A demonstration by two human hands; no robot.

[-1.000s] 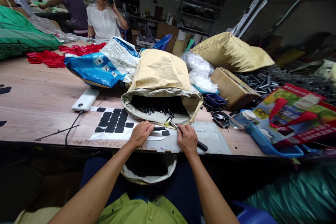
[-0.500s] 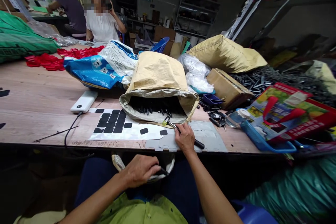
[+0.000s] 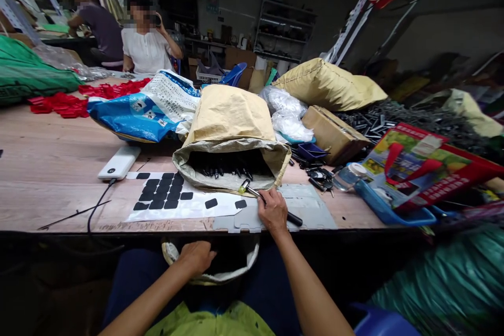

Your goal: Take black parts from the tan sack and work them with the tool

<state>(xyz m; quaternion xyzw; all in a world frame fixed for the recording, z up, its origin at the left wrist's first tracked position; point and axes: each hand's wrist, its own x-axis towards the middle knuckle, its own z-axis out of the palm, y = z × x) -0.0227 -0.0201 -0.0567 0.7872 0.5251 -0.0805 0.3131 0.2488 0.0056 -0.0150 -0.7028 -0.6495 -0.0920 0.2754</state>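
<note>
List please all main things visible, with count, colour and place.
Table: one, pale wood, middle
Hammer: one, black-handled, table front
Sheet: one, white, left of hammer
Patches: many, black, on sheet
Open sack: one, tan, behind hammer
Parts: several, black, in open sack
Lower sack: one, pale, below table
Rear sack: one, tan, right rear
Printed sack: one, blue-white, behind sheet
Device: one, white, near sheet
Pieces: many, red, left rear
Box: one, brown, right rear
Jar: one, clear, right
Bag: one, multicoloured, right
People: two, purple and white tops, left rear
Left hand: one, bare, at lower sack
Right hand: one, bare, holding hammer
</note>
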